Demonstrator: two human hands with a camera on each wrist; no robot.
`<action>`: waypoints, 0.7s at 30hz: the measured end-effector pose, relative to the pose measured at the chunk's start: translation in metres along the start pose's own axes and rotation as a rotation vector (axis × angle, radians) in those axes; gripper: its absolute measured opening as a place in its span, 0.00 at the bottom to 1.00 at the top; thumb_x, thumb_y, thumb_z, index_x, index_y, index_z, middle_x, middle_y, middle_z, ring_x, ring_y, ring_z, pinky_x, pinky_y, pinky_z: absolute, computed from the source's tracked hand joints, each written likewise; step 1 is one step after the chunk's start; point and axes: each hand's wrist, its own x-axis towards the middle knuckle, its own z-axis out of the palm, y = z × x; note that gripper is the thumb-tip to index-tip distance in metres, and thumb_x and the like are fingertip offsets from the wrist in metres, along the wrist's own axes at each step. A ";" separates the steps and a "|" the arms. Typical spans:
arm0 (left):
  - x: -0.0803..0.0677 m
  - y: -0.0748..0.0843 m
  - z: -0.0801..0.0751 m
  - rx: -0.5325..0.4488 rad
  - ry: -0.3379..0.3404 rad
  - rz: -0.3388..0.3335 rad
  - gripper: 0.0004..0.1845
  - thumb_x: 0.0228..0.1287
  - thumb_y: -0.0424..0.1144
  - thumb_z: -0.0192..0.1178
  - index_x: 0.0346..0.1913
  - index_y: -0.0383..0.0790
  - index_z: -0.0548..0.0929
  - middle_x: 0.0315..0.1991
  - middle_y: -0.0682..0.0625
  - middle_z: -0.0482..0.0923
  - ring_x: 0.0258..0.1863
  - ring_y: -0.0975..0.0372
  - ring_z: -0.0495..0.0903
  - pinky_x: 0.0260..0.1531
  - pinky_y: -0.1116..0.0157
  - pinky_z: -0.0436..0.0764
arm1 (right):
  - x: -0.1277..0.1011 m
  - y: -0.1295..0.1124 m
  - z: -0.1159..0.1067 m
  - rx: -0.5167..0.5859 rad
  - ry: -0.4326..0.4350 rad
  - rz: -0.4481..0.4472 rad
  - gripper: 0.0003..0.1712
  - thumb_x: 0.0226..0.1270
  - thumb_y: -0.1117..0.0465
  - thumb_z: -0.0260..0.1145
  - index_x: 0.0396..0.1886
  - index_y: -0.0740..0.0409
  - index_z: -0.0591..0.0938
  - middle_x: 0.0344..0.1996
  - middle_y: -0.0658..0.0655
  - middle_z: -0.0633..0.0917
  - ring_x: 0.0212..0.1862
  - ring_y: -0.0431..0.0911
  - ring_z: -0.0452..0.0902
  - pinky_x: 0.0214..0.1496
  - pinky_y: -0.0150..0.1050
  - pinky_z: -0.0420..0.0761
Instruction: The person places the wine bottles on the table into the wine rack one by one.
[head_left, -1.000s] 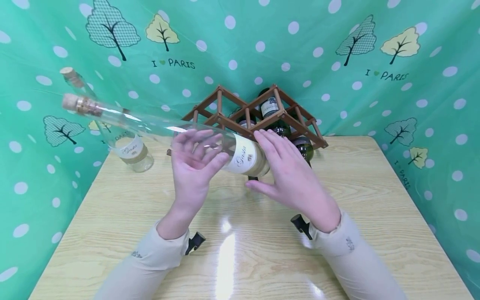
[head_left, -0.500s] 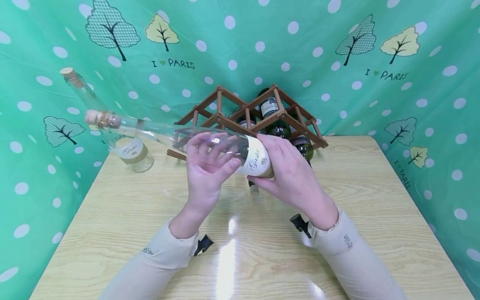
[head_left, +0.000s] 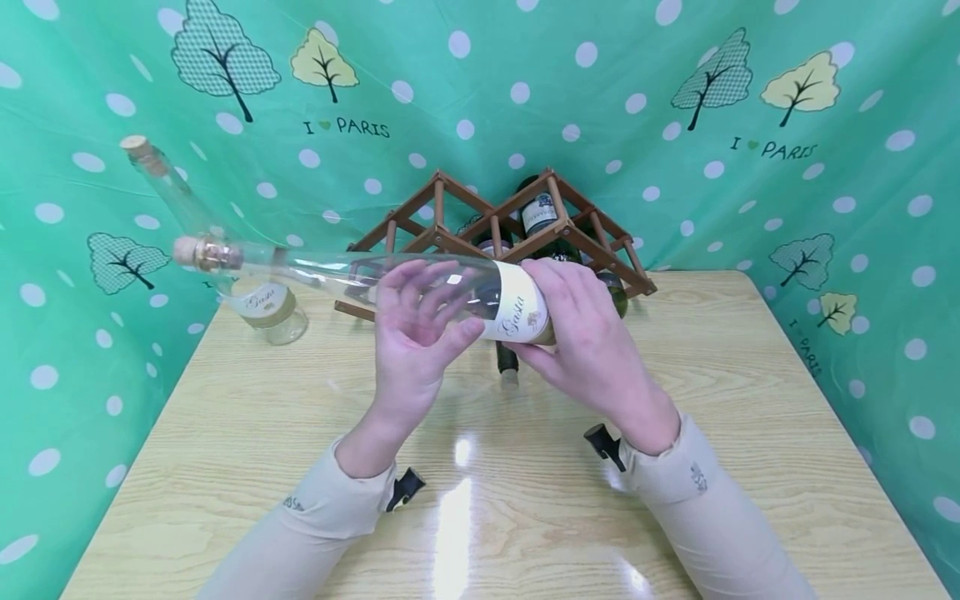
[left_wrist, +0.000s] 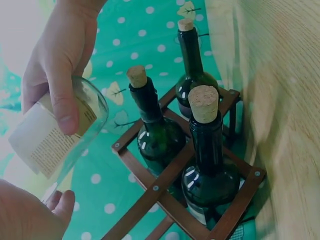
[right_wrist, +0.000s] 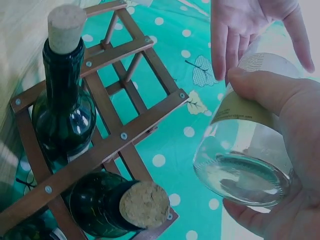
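A clear glass bottle (head_left: 521, 304) with a cork and a white "Gasta" label is held nearly level above the table, neck to the left. My right hand (head_left: 592, 342) grips its base end; in the right wrist view the thumb (right_wrist: 265, 90) lies across the label. Beneath and behind the bottle's body is my left hand (head_left: 408, 354), palm up, its fingers visible through the glass. Those fingers look straight and spread in the right wrist view, with the thumb standing away. Whether the left palm touches the glass I cannot tell.
Behind the hands stands a brown wooden wine rack (head_left: 438, 238) holding several dark green corked bottles (left_wrist: 207, 172). One bottle neck (head_left: 507, 358) points out toward me. Another clear corked bottle (head_left: 268, 307) stands upright at the table's (head_left: 300, 417) left. A patterned green cloth (head_left: 495, 100) hangs behind.
The bottle has shifted right and its neck end has dropped, making it more level. My left hand has moved right with it. My right hand has closed round the base and risen slightly.
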 end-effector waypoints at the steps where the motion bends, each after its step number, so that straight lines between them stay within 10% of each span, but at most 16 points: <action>1: 0.000 0.000 0.000 0.015 0.000 -0.012 0.45 0.56 0.42 0.83 0.69 0.40 0.64 0.66 0.36 0.74 0.65 0.44 0.79 0.70 0.43 0.73 | 0.000 0.001 -0.001 -0.014 0.006 -0.005 0.50 0.53 0.61 0.87 0.72 0.65 0.70 0.61 0.66 0.78 0.62 0.62 0.74 0.67 0.56 0.73; 15: -0.002 0.006 -0.002 0.151 0.010 -0.092 0.48 0.54 0.52 0.83 0.71 0.44 0.64 0.66 0.28 0.71 0.64 0.38 0.78 0.62 0.49 0.81 | 0.000 0.008 -0.005 -0.105 0.077 -0.026 0.48 0.52 0.63 0.86 0.70 0.67 0.72 0.61 0.68 0.79 0.61 0.64 0.74 0.68 0.57 0.72; 21: -0.004 0.006 -0.007 0.141 -0.004 -0.050 0.43 0.60 0.39 0.81 0.72 0.42 0.64 0.65 0.33 0.75 0.61 0.41 0.81 0.59 0.52 0.83 | 0.000 0.013 -0.011 -0.124 0.088 -0.009 0.48 0.51 0.63 0.87 0.70 0.66 0.72 0.62 0.68 0.79 0.62 0.65 0.74 0.68 0.58 0.72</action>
